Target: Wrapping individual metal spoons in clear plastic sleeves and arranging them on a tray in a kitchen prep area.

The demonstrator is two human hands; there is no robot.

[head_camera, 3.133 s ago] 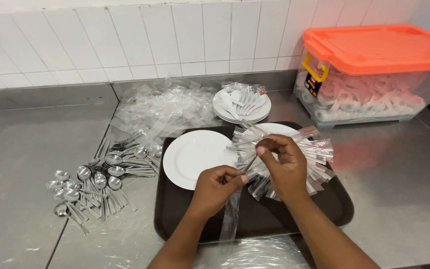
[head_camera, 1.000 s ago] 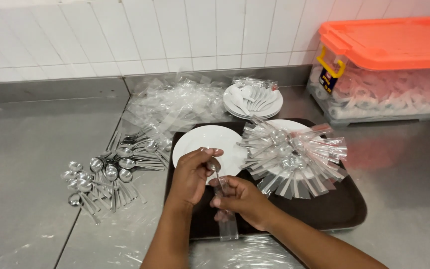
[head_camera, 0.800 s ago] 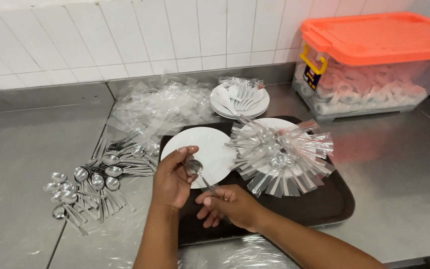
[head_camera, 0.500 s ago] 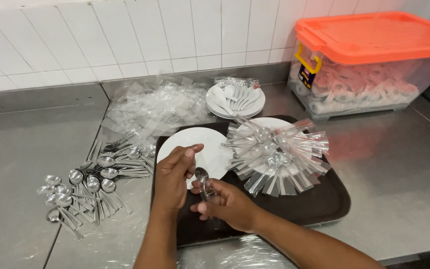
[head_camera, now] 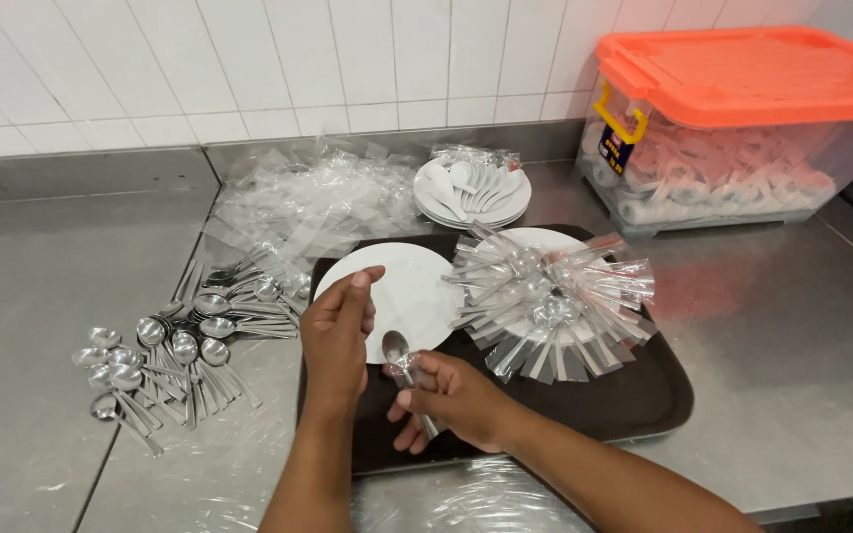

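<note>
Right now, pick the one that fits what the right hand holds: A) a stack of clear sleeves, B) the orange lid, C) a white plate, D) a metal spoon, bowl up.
D: the right hand grips a metal spoon, its bowl pointing up above the fingers, over the dark tray; the left hand is open beside it.

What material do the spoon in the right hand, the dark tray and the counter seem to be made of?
Spoon in the right hand: polished metal, probably steel, with a mirror-bright bowl.
Tray: likely plastic; dark brown, dull, with a rounded moulded rim.
Counter: brushed stainless steel, by its grey sheen and soft orange reflection of the storage box.
</note>
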